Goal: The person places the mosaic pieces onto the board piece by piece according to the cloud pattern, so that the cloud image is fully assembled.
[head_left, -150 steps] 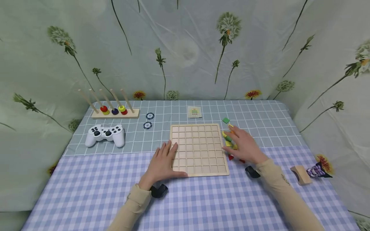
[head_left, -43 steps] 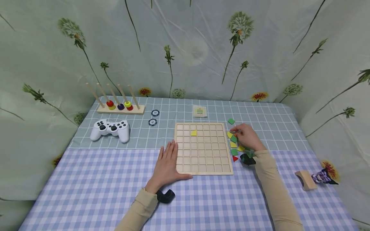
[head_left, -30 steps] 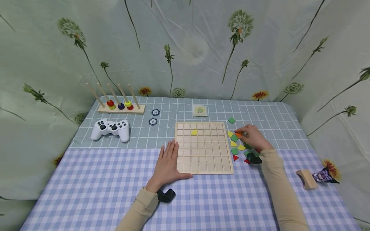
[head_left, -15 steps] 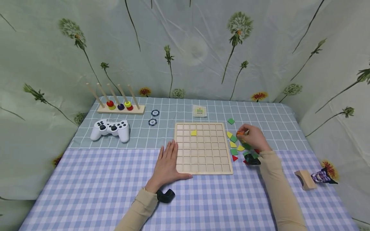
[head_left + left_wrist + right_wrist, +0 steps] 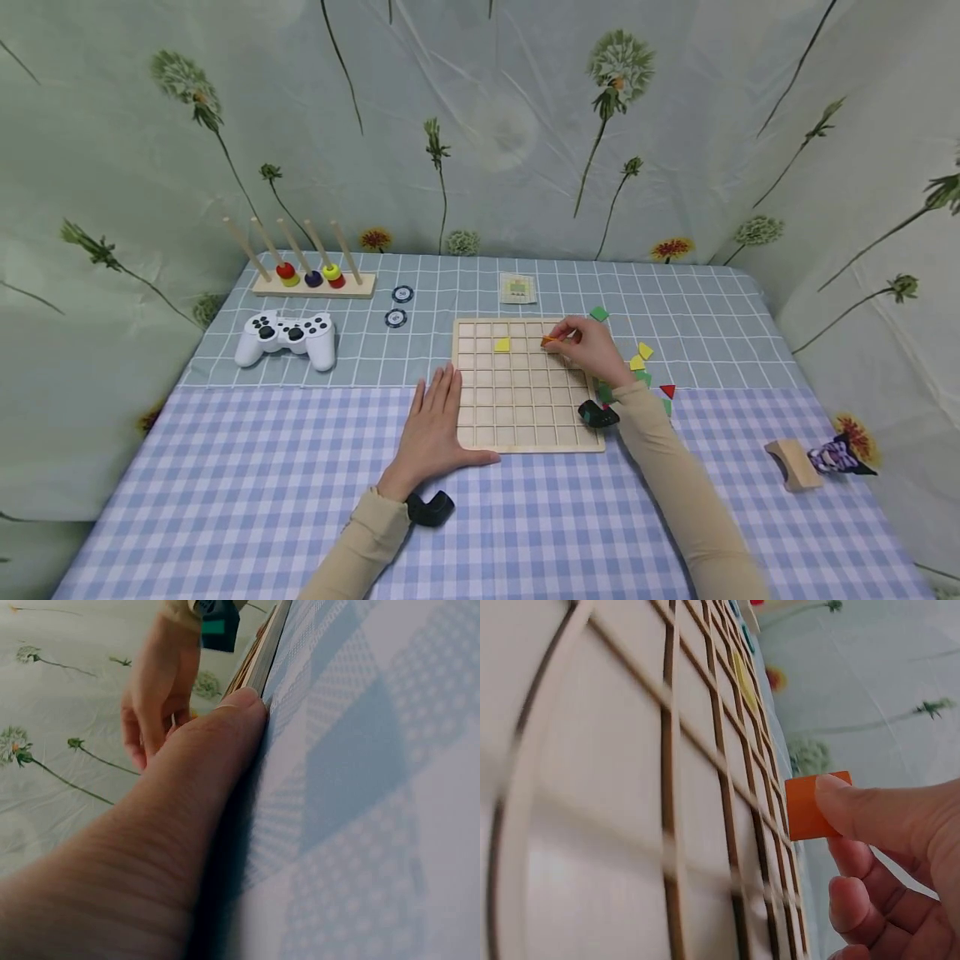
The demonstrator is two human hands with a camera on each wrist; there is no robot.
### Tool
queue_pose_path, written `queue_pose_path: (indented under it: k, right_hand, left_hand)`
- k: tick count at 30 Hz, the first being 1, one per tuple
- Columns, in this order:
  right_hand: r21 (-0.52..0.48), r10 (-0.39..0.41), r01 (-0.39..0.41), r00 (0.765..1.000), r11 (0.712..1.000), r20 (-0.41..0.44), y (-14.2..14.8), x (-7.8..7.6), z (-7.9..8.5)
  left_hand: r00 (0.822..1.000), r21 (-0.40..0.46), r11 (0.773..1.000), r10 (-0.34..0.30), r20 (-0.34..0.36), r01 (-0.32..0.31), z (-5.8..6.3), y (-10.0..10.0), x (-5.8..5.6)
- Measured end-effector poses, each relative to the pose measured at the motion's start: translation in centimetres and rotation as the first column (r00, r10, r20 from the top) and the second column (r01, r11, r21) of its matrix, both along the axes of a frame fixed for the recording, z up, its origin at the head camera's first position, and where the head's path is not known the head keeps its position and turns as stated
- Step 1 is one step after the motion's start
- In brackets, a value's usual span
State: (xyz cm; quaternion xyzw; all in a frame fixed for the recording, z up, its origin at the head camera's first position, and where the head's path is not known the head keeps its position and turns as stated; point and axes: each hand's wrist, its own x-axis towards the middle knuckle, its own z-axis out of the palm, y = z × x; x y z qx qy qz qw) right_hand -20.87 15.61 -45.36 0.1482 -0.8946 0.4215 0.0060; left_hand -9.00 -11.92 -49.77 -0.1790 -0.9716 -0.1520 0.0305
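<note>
My right hand (image 5: 590, 346) pinches an orange square tile (image 5: 810, 805) between thumb and fingers, low over the far right part of a wooden grid board (image 5: 513, 400). On that board, in the second row from the far edge, lies a yellow tile (image 5: 502, 344) with one curved corner. My left hand (image 5: 429, 425) lies flat at the board's near left corner, fingers along its left edge and thumb along the near edge. The left wrist view shows the thumb (image 5: 217, 735) right at the board's side.
Right of the board lie loose green, yellow and red tiles, among them a red triangle (image 5: 667, 390), partly behind my right forearm. A pattern card (image 5: 517, 288) lies beyond the board. Leftward are two chips (image 5: 396, 317), a game controller (image 5: 287, 337) and a peg rack (image 5: 315, 287); an arched wooden block (image 5: 793, 465) stands far right.
My right hand has picked the orange tile from the loose pieces and carried it left over the board. Earlier, the yellow tile came onto the board. My left hand has stayed at the corner.
</note>
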Motion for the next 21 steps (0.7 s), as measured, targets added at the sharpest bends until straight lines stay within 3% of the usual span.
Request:
queue_pose_path:
  k: [6, 12, 21]
  right_hand:
    - [-0.007, 0.013, -0.012, 0.999, 1.000, 0.039, -2.8, -0.3, -0.2]
    - [0.089, 0.013, -0.016, 0.999, 0.996, 0.032, -4.3, -0.6, -0.5]
    - [0.246, 0.071, -0.051, 0.995, 0.968, -0.071, -4.5, -0.4, -0.7]
  left_hand:
    - [0.999, -0.014, 1.000, 0.007, 0.032, -0.007, 0.0, 0.0, -0.1]
    - [1.000, -0.007, 1.000, 0.006, 0.026, -0.006, 0.1, 0.0, 0.0]
    - [1.000, 0.008, 1.000, -0.001, -0.023, 0.002, 0.0, 0.0, 0.1]
